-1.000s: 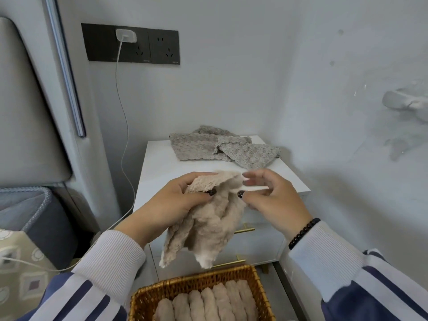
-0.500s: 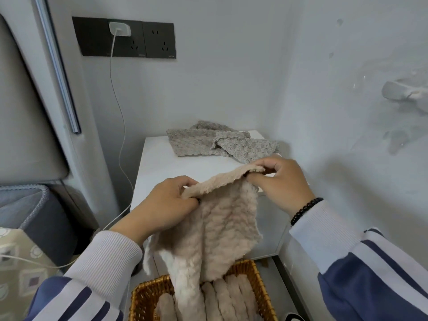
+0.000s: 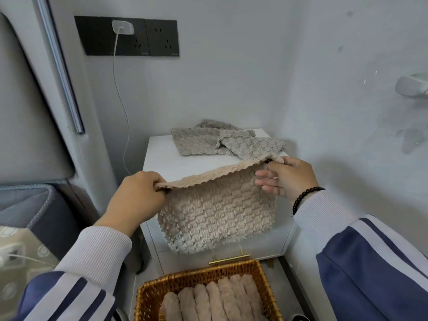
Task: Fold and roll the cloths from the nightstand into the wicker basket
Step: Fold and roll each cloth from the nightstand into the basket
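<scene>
— Two hands hold one beige cloth (image 3: 217, 212) up by its top edge; the left hand (image 3: 139, 198) pinches the left corner, fingers curled over the hem; the right hand (image 3: 287, 177) nips the right corner between thumb and forefinger, the other fingers loose and nearly straight.

— How does the cloth look?

— Plush, with a bumpy, scale-like pile in rows; spread flat and hanging as one sheet, top edge taut and slanting up toward the right, bottom edge rounded and free; it hangs in front of the nightstand (image 3: 159, 156), above the wicker basket (image 3: 148, 295).

— And the rest of the cloths?

— Grey cloths (image 3: 222, 141) lie crumpled at the back of the white surface, near the wall, well apart from the beige one; six or so beige rolls (image 3: 208, 302) lie side by side in the basket, lengthwise, touching one another.

— Room to move?

— Bare white top lies between the held cloth and the grey heap; the right side is tight, a wall just beside the right hand; on the left a padded headboard (image 3: 25, 100) and a charger cable (image 3: 120, 93) hanging from the black socket panel (image 3: 127, 35); the basket's near right part shows open floor beside the rolls; a brass drawer handle (image 3: 229, 259) sits just beyond the basket's far rim.
</scene>
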`<state>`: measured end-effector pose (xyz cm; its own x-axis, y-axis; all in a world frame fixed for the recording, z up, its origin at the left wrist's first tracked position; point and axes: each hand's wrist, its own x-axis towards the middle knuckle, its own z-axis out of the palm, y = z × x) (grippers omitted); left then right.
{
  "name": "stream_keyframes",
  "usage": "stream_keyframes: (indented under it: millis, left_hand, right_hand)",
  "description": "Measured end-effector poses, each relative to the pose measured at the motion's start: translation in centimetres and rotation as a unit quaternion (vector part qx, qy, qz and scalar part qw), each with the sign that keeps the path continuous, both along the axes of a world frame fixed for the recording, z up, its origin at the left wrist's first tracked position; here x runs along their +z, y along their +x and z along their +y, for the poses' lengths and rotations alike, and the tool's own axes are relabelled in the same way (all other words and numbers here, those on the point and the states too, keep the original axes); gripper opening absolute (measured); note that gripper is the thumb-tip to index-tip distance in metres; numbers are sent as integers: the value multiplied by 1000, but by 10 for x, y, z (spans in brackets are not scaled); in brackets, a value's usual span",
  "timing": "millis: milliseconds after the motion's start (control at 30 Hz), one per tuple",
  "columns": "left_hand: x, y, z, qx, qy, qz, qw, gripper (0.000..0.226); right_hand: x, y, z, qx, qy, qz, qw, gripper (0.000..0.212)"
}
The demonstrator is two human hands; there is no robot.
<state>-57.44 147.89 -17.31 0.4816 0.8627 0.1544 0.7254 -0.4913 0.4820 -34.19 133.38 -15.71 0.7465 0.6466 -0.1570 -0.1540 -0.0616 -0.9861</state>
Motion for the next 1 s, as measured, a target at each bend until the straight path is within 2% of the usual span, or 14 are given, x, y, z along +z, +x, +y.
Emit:
stream_keyframes:
  millis: [67,167,233,367,500,600,667,767,867,967,1000]
  left_hand:
    - [1,1,4,23,26,-5,999,16]
    - [-1,4,11,59,69,-37,995,18]
    - [2,5,13,77,81,-52,992,19]
    - [7,12,15,120,3,-72,990,34]
    - [8,22,20,102,-122,-112,981,29]
    - [6,30,28,104,-200,-164,960,26]
    - [3,32,34,105,-217,-184,953,28]
    - [2,34,37,105,-254,-230,934,27]
    - [2,37,41,95,-266,-256,924,24]
    - [2,42,46,88,-266,-273,920,22]
    - [2,42,48,86,-270,-276,918,22]
  right_hand:
    - [0,2,4,3,2,5,1000,28]
    - [0,2,10,4,2,4,1000,6]
    - [0,2,15,0,5,0,1000,8]
    - [-1,5,26,2,16,1,1000,5]
    - [-5,7,36,8,20,-11,1000,13]
    - [-7,8,40,20,22,-6,1000,4]
    - [-8,9,42,22,27,10,999,17]
    - [-9,12,45,20,23,17,999,23]
    - [-9,16,50,13,30,43,999,24]
    - [-11,23,55,15,31,61,998,12]
    - [-13,27,57,18,27,57,998,21]
